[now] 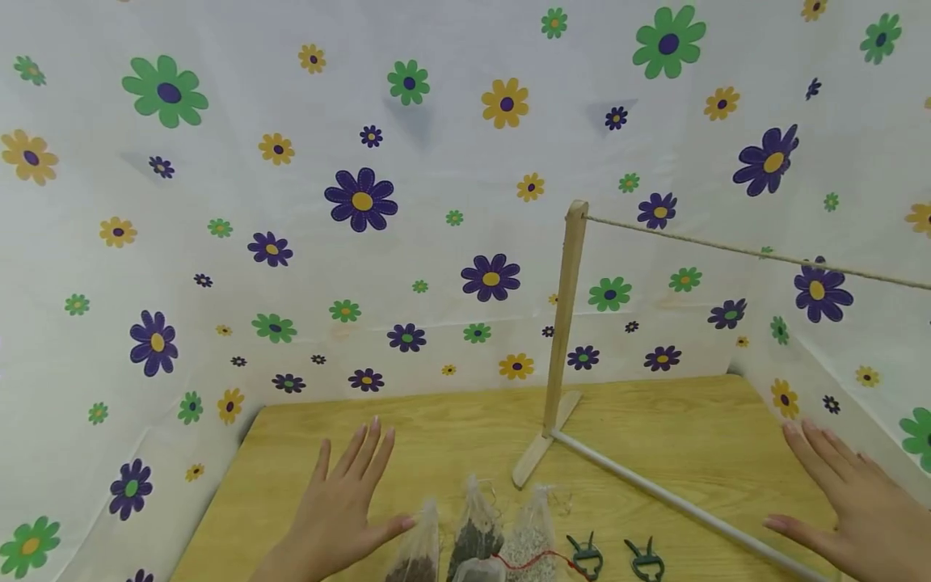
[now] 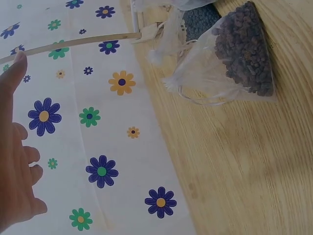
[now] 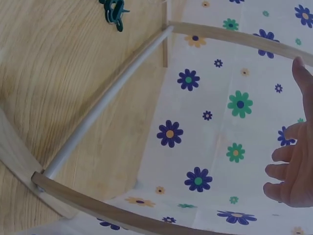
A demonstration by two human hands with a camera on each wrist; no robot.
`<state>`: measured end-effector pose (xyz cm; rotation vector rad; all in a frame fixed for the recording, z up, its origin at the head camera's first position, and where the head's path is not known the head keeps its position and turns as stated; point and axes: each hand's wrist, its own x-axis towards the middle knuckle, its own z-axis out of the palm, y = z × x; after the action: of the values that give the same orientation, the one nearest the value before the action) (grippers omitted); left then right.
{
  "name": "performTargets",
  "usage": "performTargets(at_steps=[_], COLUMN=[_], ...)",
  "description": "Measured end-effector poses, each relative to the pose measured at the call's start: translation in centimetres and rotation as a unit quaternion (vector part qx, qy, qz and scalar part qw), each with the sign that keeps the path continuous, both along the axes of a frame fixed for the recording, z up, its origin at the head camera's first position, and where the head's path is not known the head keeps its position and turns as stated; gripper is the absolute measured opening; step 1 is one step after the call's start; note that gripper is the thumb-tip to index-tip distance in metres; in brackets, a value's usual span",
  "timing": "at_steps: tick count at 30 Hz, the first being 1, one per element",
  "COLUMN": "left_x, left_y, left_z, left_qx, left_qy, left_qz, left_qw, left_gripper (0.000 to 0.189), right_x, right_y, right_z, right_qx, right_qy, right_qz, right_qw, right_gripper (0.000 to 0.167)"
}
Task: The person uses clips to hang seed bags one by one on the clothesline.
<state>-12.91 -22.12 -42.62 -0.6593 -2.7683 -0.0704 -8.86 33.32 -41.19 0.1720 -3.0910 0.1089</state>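
Observation:
My left hand (image 1: 336,505) is held over the left part of the table with its fingers spread, holding nothing. Nearest to its thumb is a sheer drawstring bag (image 2: 247,54) of dark brown lumps. Beside that lie a bag of blackish granules (image 1: 473,537) and a bag of pale grey grains (image 1: 532,537). A red cord (image 1: 534,558) crosses in front of them, by a whitish object (image 1: 480,570) cut off by the frame. Two dark green clips (image 1: 646,559) lie further right. My right hand (image 1: 861,505), fingers extended, hovers beyond the grey rod (image 1: 684,497) and touches nothing.
A wooden post (image 1: 565,323) on a foot (image 1: 531,461) rises from the table (image 1: 451,428). A string (image 1: 727,242) runs from its top to the right. The right wrist view shows a second wooden post (image 3: 112,210). Flower-printed sheeting (image 1: 436,242) surrounds the table.

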Motion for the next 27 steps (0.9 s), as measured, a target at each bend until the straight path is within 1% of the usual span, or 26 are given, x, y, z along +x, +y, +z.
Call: performTargets(at_steps=[1, 2, 4, 7, 8, 10, 12, 14, 15, 16, 17, 19, 20, 23, 26, 27], left_x=[0.0, 0.0, -0.1, -0.5, -0.6, -0.8, -1.0, -1.2, -1.3, -1.4, -1.5, -1.8, -2.0, -2.6, -3.1, -3.2], left_y=[0.0, 0.0, 0.1, 0.3, 0.4, 0.8, 1.1, 1.5, 1.7, 1.9, 2.0, 2.3, 2.5, 3.0, 3.6, 3.8], left_z=[-0.1, -0.1, -0.1, 0.0, 0.1, 0.3, 0.5, 0.8, 0.9, 1.0, 1.1, 1.2, 1.3, 1.5, 1.8, 1.8], left_qx=[-0.002, -0.005, -0.005, -0.011, -0.013, -0.018, -0.022, -0.027, -0.027, -0.028, -0.029, -0.029, -0.029, -0.031, -0.039, -0.041], left_qy=[0.004, 0.009, 0.022, 0.043, 0.047, 0.05, 0.046, 0.039, 0.032, 0.029, 0.028, 0.029, 0.031, 0.034, 0.03, 0.029], left_qz=[-0.002, -0.004, -0.011, -0.021, -0.025, -0.031, -0.036, -0.038, -0.039, -0.041, -0.042, -0.046, -0.049, -0.057, -0.064, -0.066], left_qw=[1.0, 0.9999, 0.9997, 0.9988, 0.9985, 0.9981, 0.9981, 0.9981, 0.9983, 0.9983, 0.9983, 0.9981, 0.9979, 0.9973, 0.9967, 0.9966], left_gripper=[0.1, 0.1, 0.101, 0.1, 0.099, 0.098, 0.098, 0.097, 0.097, 0.097, 0.097, 0.097, 0.098, 0.098, 0.097, 0.097], right_x=[0.1, 0.3, 0.7, 1.3, 1.5, 1.7, 1.9, 1.9, 1.8, 1.9, 1.9, 2.1, 2.2, 2.5, 2.7, 2.7], right_y=[0.2, 0.4, 0.8, 1.4, 1.5, 1.7, 1.9, 2.1, 2.2, 2.4, 2.6, 3.0, 3.2, 3.6, 3.9, 3.9], right_z=[0.1, 0.0, -0.2, -0.5, -0.6, -0.6, -0.5, -0.2, 0.0, 0.1, 0.2, 0.2, 0.1, -0.1, -0.3, -0.2], right_qx=[-0.005, -0.015, -0.026, -0.047, -0.055, -0.065, -0.078, -0.075, -0.075, -0.072, -0.065, -0.045, -0.042, -0.023, -0.024, -0.02], right_qy=[-0.002, 0.014, 0.05, 0.111, 0.123, 0.111, 0.077, 0.037, 0.022, 0.019, 0.022, 0.047, 0.077, 0.129, 0.152, 0.129], right_qz=[0.001, 0.01, 0.025, 0.049, 0.049, 0.036, 0.012, -0.01, -0.013, -0.013, -0.011, -0.006, 0.004, 0.006, 0.012, -0.002], right_qw=[1.0, 0.9997, 0.9981, 0.9915, 0.9897, 0.991, 0.9939, 0.9964, 0.9968, 0.9971, 0.9976, 0.9978, 0.9962, 0.9914, 0.988, 0.9914], right_gripper=[0.111, 0.111, 0.112, 0.116, 0.116, 0.116, 0.115, 0.116, 0.116, 0.116, 0.115, 0.116, 0.117, 0.113, 0.106, 0.104])
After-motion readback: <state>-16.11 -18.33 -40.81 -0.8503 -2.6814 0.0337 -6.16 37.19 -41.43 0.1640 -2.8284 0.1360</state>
